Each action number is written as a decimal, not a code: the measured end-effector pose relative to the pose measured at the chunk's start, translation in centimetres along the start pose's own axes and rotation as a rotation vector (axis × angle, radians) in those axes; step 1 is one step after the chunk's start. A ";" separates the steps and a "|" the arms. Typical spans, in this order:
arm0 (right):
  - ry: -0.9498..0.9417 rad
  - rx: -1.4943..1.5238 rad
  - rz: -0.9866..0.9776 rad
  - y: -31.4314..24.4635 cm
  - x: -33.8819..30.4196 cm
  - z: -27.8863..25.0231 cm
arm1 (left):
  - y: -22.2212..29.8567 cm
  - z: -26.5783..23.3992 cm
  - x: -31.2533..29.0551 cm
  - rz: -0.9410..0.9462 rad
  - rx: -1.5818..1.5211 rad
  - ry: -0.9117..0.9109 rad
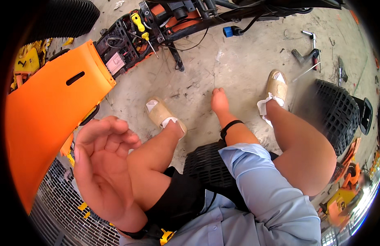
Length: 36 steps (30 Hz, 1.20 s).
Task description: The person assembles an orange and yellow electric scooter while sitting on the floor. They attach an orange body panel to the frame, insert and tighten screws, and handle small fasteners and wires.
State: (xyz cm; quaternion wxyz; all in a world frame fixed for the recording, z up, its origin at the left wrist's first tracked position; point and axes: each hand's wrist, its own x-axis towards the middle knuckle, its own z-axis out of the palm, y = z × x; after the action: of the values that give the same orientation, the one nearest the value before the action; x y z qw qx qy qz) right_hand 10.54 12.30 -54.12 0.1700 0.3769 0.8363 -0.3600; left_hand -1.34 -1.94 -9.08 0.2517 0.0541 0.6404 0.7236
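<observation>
My left hand (108, 168) is raised close to me, palm showing and fingers loosely curled, with nothing in it. It is nearest the large orange body panel (55, 102) on the left. Low over the concrete floor, between my feet, my right hand (219, 101) has its fingers closed. A thin line, perhaps a wire, runs up from its fingertips; what they hold is too small to make out. Beyond my hands lies the vehicle's black frame (157, 30) with wiring. A yellow-handled screwdriver (137, 22) rests on it, its shaft pointing toward me.
A blue-ended connector (228, 31) hangs from a cable at the frame. Hand tools, including a ratchet wrench (311, 37), lie at the right beside a black plastic crate (335, 112). A black tyre (69, 18) fills the far left corner. Orange and yellow parts lie around the edges.
</observation>
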 end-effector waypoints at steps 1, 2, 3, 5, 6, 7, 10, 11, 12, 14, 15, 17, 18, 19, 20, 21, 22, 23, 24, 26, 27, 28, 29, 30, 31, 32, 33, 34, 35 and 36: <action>-0.015 -0.010 -0.020 -0.2 0.4 0.1 | 0.0 -0.2 0.1 -0.002 0.010 -0.005; -0.036 -0.030 -0.022 -0.4 0.7 0.1 | 0.1 -0.3 0.2 -0.003 0.019 -0.003; -0.040 -0.028 -0.047 -0.6 1.1 0.2 | 0.1 -0.4 0.3 0.002 0.033 0.001; -0.067 -0.056 -0.054 -0.9 1.6 0.2 | 0.1 -0.4 0.3 -0.022 0.047 0.007; -0.056 -0.051 -0.064 -1.1 1.7 0.2 | 0.0 -0.3 0.4 -0.031 0.055 0.011; -0.058 -0.060 -0.063 -1.2 1.8 0.2 | 0.0 -0.3 0.4 -0.031 0.067 0.013; -0.055 -0.093 -0.043 -1.8 1.7 0.1 | -0.2 -0.1 0.4 -0.035 0.093 0.017; -0.057 -0.107 -0.031 -1.9 1.6 0.0 | -0.3 -0.1 0.4 -0.034 0.095 0.014; -0.051 -0.103 -0.033 -2.0 1.6 -0.1 | -0.3 -0.1 0.4 -0.029 0.107 0.017; -0.045 -0.093 -0.036 -2.0 1.5 -0.2 | -0.3 -0.1 0.3 -0.034 0.118 -0.008; -0.049 -0.089 -0.034 -2.0 1.4 -0.3 | -0.3 -0.1 0.3 -0.031 0.137 -0.012; -0.050 -0.072 -0.029 -1.8 1.3 -0.3 | -0.3 -0.2 0.1 -0.033 0.142 -0.033; -0.045 -0.055 -0.028 -1.8 1.3 -0.3 | -0.4 -0.2 0.1 -0.025 0.153 -0.037; -0.040 -0.038 -0.029 -1.6 1.3 -0.3 | -0.4 -0.2 0.0 -0.027 0.154 -0.044; -0.028 -0.014 -0.032 -1.5 1.2 -0.3 | -0.4 -0.2 0.0 -0.021 0.160 -0.045; -0.027 -0.002 -0.041 -1.4 1.2 -0.2 | -0.4 -0.2 0.0 -0.013 0.175 -0.043; -0.019 0.015 -0.052 -1.2 1.2 -0.2 | -0.4 -0.2 0.0 -0.016 0.167 -0.015; -0.017 0.037 -0.059 -1.0 1.1 -0.2 | -0.4 -0.1 -0.1 -0.017 0.167 0.014; 0.010 0.031 -0.077 -0.8 1.1 -0.3 | -0.4 0.1 -0.1 -0.004 0.160 0.032; 0.034 0.018 -0.084 -0.4 1.0 -0.4 | -0.2 0.4 -0.2 -0.018 0.165 0.058; 0.085 0.058 -0.101 -0.3 0.8 -0.5 | -0.2 0.5 -0.2 -0.003 0.170 0.065; 0.117 0.089 -0.093 -0.1 0.6 -0.7 | -0.2 0.8 -0.3 -0.017 0.175 0.073; 0.145 0.115 -0.071 0.0 0.4 -0.8 | -0.2 1.0 -0.4 -0.018 0.185 0.080; 0.153 0.151 -0.037 0.0 0.1 -1.0 | -0.2 1.2 -0.5 -0.016 0.194 0.092; 0.158 0.182 0.011 0.1 -0.1 -1.2 | -0.2 1.3 -0.4 -0.019 0.197 0.079; 0.192 0.227 0.049 0.2 -0.3 -1.5 | -0.3 1.4 -0.4 -0.016 0.197 0.071; 0.201 0.197 0.058 0.3 -0.5 -1.8 | -0.3 1.6 -0.4 -0.015 0.191 0.071; 0.239 0.181 0.058 0.5 -0.6 -2.1 | -0.3 1.7 -0.4 -0.013 0.204 0.048; 0.232 0.158 0.108 0.7 -0.7 -2.5 | -0.3 1.9 -0.4 -0.011 0.211 0.036; 0.159 0.130 0.106 1.0 -0.8 -2.9 | -0.2 2.1 -0.4 -0.008 0.219 0.033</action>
State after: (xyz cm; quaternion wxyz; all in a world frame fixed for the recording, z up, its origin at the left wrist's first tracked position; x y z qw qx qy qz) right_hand 11.74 14.45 -52.19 0.0970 0.4583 0.8008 -0.3731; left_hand -0.07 -0.25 -8.85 0.2367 0.0669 0.7200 0.6489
